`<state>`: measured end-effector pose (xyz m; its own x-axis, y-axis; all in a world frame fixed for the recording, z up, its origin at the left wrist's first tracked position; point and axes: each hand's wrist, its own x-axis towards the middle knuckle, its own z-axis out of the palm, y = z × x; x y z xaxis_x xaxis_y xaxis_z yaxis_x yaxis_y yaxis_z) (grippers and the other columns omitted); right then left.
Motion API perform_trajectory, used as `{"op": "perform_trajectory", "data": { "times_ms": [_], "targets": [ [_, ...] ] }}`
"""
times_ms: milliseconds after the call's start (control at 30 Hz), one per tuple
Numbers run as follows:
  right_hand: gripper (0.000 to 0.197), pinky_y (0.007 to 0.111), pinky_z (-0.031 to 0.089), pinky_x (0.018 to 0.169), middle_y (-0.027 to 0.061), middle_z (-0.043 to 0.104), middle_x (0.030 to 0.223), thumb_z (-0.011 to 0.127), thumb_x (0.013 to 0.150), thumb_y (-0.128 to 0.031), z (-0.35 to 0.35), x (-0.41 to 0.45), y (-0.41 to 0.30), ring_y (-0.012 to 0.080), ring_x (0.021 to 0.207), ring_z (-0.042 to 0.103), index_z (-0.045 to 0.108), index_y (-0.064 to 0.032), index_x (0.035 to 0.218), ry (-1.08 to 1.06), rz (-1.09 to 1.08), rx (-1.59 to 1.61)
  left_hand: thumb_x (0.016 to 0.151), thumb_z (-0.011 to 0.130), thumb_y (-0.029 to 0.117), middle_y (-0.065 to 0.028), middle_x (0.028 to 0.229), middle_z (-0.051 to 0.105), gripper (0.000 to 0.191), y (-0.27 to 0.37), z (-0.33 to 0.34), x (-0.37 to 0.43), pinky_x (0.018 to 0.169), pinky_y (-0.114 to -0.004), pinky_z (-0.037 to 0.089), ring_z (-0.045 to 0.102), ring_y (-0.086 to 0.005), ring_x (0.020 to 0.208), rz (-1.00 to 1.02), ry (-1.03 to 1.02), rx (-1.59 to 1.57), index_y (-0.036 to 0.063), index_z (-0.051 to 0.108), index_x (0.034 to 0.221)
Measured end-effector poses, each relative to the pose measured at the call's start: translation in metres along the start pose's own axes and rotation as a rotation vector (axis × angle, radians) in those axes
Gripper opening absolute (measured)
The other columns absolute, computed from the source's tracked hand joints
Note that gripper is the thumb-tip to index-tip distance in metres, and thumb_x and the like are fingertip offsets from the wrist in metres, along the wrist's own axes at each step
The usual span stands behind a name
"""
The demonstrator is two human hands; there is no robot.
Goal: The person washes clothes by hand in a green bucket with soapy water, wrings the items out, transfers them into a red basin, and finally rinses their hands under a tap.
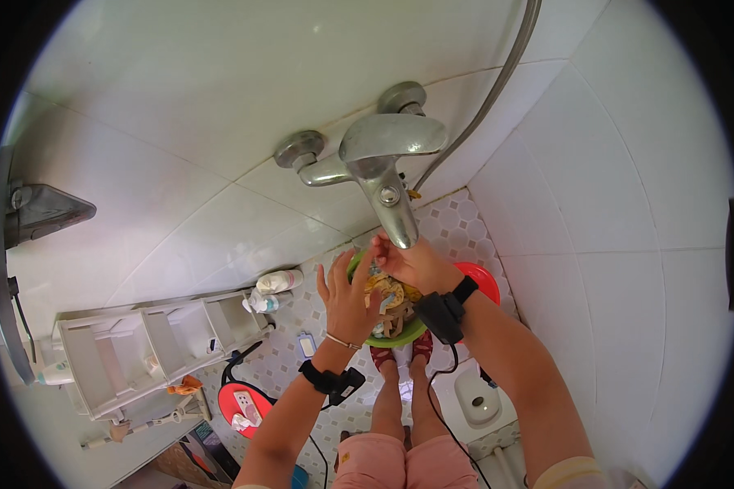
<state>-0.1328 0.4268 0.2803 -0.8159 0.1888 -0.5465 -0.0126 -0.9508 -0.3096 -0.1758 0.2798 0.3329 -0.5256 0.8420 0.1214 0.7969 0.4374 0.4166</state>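
My left hand [352,299] is held above a green basin [413,338] with its fingers spread and nothing in it. My right hand [411,261] is just under the spout of a chrome mixer tap [388,202], over the same basin. Its fingers are bent, and the spout covers part of them, so I cannot tell whether they pinch anything. Crumpled patterned cloth [391,299] in yellow, tan and pale blue fills the basin. Both wrists carry black strapped devices with cables. Whether water runs from the tap cannot be made out.
A red basin [483,281] stands right of the green one. At left are a white shelf rack [177,342], bottles [279,281] and a red stool [235,394] bearing a phone-like item. A squat toilet [478,397] lies lower right. The shower hose [495,91] hangs along the tiled wall.
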Motion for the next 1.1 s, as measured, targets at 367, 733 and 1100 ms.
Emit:
{"op": "perform_trajectory", "data": {
  "times_ms": [367,733,1100],
  "targets": [
    [0.014,0.024,0.028,0.046,0.0013,0.043,0.063,0.053,0.082,-0.017,0.006,0.005,-0.008,0.0100,0.053,0.036,0.047,-0.0069,0.074,-0.163,-0.049,-0.006,0.072,0.058,0.020,-0.0147,0.128,0.034,0.056,-0.018,0.012,-0.018,0.101,-0.050,0.014,0.031,-0.0324,0.119,-0.110,0.063,-0.011,0.0097,0.039,0.124],
    [0.017,0.033,0.044,0.057,0.0076,0.056,0.074,0.055,0.079,-0.017,-0.002,0.005,0.017,0.0201,0.064,0.055,0.050,-0.0025,0.086,0.178,-0.715,-1.581,0.070,0.061,0.018,-0.0137,0.129,0.033,0.051,-0.009,0.019,-0.016,0.101,-0.051,0.014,0.030,-0.0316,0.120,-0.101,0.002,-0.032,0.0123,0.045,0.119],
    [0.023,0.031,0.046,0.058,0.0096,0.058,0.075,0.058,0.078,-0.019,-0.028,0.047,0.014,0.0201,0.066,0.059,0.052,-0.0020,0.092,0.057,-1.009,-1.390,0.071,0.060,0.017,-0.0130,0.128,0.034,0.050,-0.011,0.022,-0.019,0.101,-0.050,0.014,0.030,-0.0307,0.120,-0.080,-0.029,-0.041,0.0123,0.045,0.118]
  ]
}}
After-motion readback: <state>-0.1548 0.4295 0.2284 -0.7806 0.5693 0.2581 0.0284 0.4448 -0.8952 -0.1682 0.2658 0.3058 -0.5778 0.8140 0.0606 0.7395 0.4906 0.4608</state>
